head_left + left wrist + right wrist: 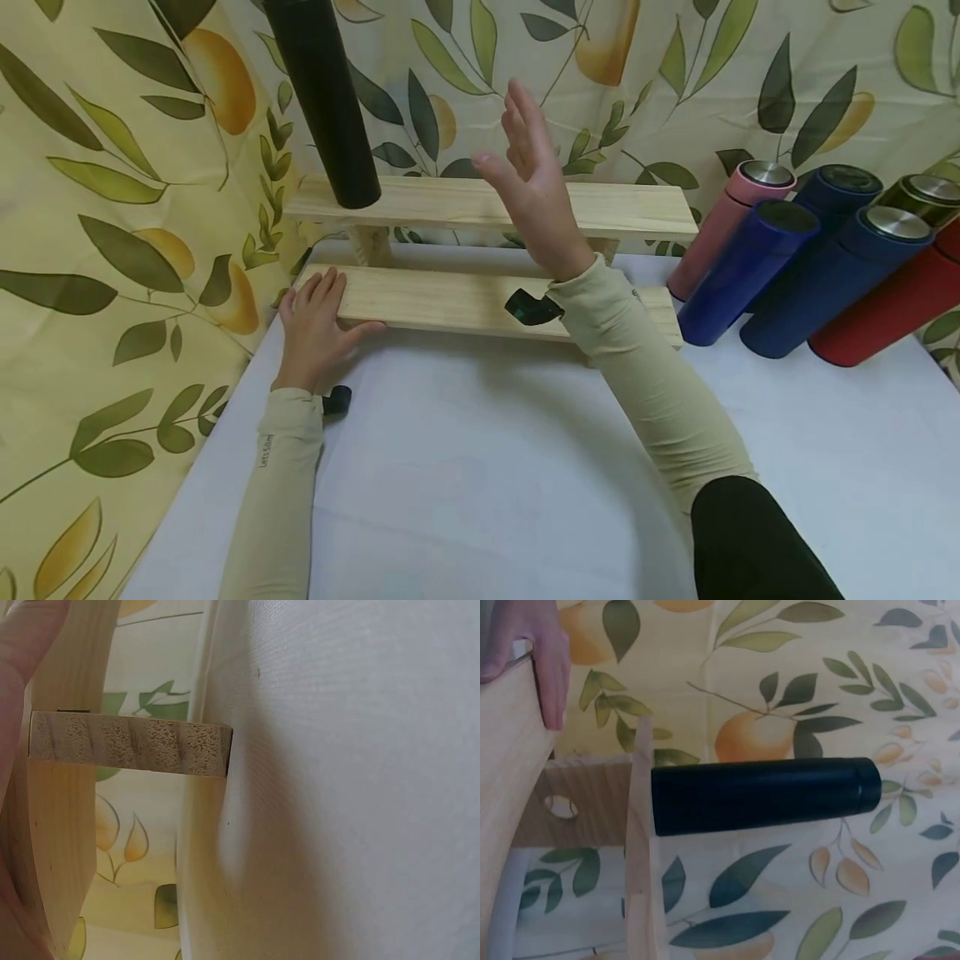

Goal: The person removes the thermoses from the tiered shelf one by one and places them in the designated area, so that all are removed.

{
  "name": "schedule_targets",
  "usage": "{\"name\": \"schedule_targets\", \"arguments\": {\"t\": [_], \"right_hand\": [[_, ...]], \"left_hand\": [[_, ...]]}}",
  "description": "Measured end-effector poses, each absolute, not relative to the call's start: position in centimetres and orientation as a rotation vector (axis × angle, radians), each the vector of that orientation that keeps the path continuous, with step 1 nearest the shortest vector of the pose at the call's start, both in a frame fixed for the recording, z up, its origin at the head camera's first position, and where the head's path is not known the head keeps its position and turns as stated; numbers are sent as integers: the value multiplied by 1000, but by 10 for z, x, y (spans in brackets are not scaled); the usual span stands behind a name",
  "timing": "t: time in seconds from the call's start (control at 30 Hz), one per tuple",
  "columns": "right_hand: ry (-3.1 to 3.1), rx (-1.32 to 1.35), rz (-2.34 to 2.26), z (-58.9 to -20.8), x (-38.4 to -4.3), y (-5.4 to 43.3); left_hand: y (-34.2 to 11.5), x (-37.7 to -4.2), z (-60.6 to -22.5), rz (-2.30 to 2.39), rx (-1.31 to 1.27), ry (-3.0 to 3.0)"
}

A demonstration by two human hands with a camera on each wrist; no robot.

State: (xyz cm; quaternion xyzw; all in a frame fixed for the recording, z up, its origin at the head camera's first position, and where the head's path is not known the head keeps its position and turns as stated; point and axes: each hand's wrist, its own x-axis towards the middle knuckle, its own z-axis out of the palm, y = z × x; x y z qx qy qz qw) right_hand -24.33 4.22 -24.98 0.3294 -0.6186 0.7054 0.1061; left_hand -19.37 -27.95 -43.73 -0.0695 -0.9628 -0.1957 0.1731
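A two-step wooden rack has a lower board [450,302] in front and a raised upper board [457,202] behind it. My left hand [311,337] rests on the left end of the lower board, fingers extended over the top and thumb along its front edge. Upright on the upper board's left end stands a black bottle [326,108]; the right wrist view also has this bottle [757,796], untouched. Above the rack, my right hand [536,187] is raised in the air with fingers extended, holding nothing. In the left wrist view a wooden support [127,742] shows under the board.
On the right of the white table [465,467] several bottles stand grouped: a pink bottle [723,237], blue bottles including this one [746,275], a red bottle [885,292] and a dark gold-toned one [930,190]. Leaf-patterned cloth [135,292] hangs behind and at left.
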Motion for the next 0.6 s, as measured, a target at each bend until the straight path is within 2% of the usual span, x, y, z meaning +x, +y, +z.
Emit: {"name": "schedule_targets", "arguments": {"t": [0.6], "right_hand": [[-1987,980,2215,-257,-281,-24]], "left_hand": [[-276,-195,-439,-556,-194,-2705]]}}
